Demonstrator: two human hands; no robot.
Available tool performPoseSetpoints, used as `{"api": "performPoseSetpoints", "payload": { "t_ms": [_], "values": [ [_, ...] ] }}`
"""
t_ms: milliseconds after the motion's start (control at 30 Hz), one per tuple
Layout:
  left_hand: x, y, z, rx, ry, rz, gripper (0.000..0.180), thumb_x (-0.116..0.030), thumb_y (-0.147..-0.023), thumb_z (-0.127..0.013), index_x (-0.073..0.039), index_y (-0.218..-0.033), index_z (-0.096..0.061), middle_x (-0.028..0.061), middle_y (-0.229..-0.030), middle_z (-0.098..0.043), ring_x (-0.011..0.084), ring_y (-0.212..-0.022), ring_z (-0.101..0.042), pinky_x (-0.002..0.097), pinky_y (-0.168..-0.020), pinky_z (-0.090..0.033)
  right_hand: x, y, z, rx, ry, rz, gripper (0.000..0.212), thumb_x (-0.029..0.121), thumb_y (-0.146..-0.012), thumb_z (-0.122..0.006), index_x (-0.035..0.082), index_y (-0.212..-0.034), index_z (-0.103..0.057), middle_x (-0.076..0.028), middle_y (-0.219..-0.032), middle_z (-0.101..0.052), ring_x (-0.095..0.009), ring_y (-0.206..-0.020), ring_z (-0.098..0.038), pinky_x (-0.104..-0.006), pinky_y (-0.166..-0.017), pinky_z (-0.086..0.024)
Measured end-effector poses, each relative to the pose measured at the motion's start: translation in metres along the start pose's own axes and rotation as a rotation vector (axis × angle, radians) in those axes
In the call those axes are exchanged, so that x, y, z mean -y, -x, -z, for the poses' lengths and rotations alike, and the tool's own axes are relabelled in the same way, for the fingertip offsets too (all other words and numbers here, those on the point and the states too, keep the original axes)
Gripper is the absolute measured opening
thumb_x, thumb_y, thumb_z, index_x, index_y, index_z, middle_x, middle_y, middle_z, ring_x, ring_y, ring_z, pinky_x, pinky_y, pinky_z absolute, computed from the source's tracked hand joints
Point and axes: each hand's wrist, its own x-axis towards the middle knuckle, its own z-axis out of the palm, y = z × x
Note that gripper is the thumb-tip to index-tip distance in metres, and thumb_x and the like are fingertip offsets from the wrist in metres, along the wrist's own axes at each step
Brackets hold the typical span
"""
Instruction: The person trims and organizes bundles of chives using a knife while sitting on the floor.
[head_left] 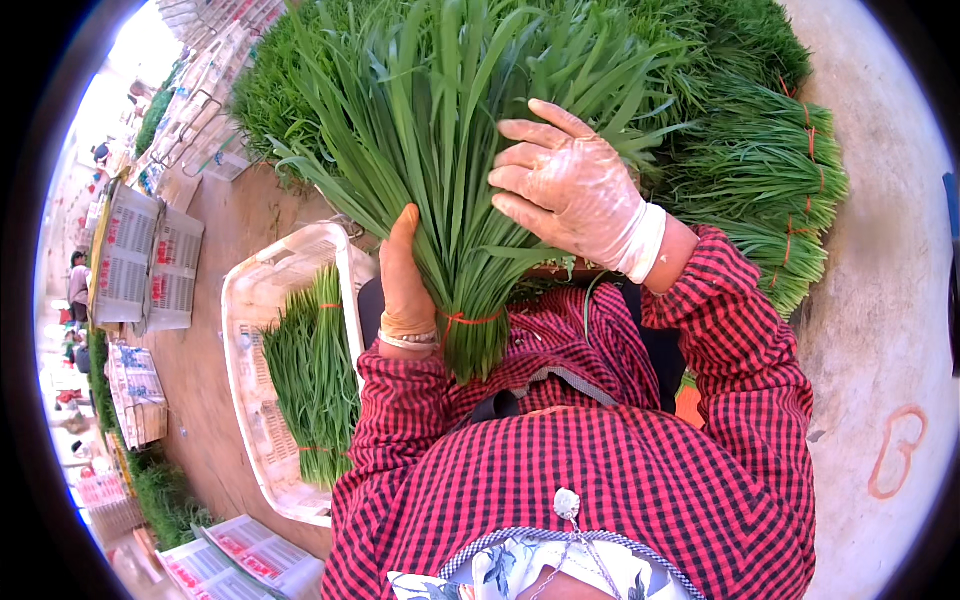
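A large bunch of garlic chives (450,190) stands upright in front of my chest, its long flat leaves fanning out at the top. A red band (470,319) circles it near the lower cut ends. My left hand (405,275), in a thin glove, is wrapped around the left side of the bunch just above the band. On the other side, my gloved right hand (575,185) has its fingers stretched out and apart, beside the leaves. Whether its fingertips touch them I cannot tell. The left fingers behind the bunch are hidden.
Left of me, a white plastic basket (243,390) holds banded chives (312,370). A big heap of chives (720,60) lies ahead, with several tied bundles (790,190) at its right. Stacked crates (150,260) and people stand farther left. Pale concrete (870,300) runs along the right.
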Motion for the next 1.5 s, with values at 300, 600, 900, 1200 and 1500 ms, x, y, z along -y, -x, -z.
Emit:
{"api": "performPoseSetpoints", "payload": {
  "t_ms": [300,600,900,1200,1500],
  "values": [
    [0.001,0.001,0.001,-0.017,0.088,0.068,0.041,-0.029,-0.101,-0.061,-0.003,-0.131,-0.061,0.0086,-0.121,-0.07,0.0241,-0.105,-0.069,0.0381,-0.096,-0.055,0.004,-0.001,0.0,-0.105,0.024,-0.131,0.01,0.021,-0.087,-0.07,0.012,-0.092,-0.069,-0.001,-0.093,-0.068,-0.021,-0.096,-0.068,-0.0397,-0.097,-0.051],
    [0.004,0.003,-0.006,-0.026,0.005,0.012,0.04,-0.025,-0.101,-0.061,-0.001,-0.133,-0.06,0.0087,-0.124,-0.068,0.0224,-0.107,-0.068,0.0372,-0.096,-0.055,-0.032,-0.02,0.002,0.299,-0.262,-0.696,0.037,0.035,-0.088,-0.07,0.012,-0.116,-0.071,-0.009,-0.094,-0.073,-0.031,-0.095,-0.07,-0.0435,-0.085,-0.054],
    [0.004,0.004,-0.005,-0.027,-0.026,-0.015,0.039,-0.023,-0.1,-0.062,-0.003,-0.133,-0.06,0.0075,-0.124,-0.068,0.0222,-0.107,-0.068,0.0365,-0.096,-0.055,-0.045,-0.014,-0.012,0.389,-0.369,-0.654,0.031,0.035,-0.088,-0.069,0.016,-0.111,-0.075,-0.011,-0.099,-0.075,-0.032,-0.097,-0.071,-0.0423,-0.087,-0.054],
    [0.005,0.003,-0.004,-0.12,-0.072,-0.024,0.039,-0.024,-0.099,-0.064,-0.003,-0.133,-0.06,0.0077,-0.123,-0.069,0.023,-0.104,-0.068,0.037,-0.095,-0.055,-0.041,-0.016,-0.014,0.394,0.279,-0.409,0.013,0.016,-0.092,-0.059,0.012,-0.096,-0.07,-0.01,-0.093,-0.075,-0.03,-0.086,-0.075,-0.0428,-0.073,-0.059],
    [-0.004,0.002,0.002,-0.165,-0.025,-0.052,0.043,-0.029,-0.102,-0.057,-0.001,-0.135,-0.058,0.0111,-0.127,-0.068,0.0274,-0.109,-0.068,0.0414,-0.098,-0.055,-0.1,0.016,0.078,-0.21,-0.292,-0.712,0.048,0.021,-0.091,-0.075,0.001,-0.131,-0.06,-0.01,-0.117,-0.067,-0.019,-0.104,-0.064,-0.0342,-0.088,-0.053]
  ]
}}
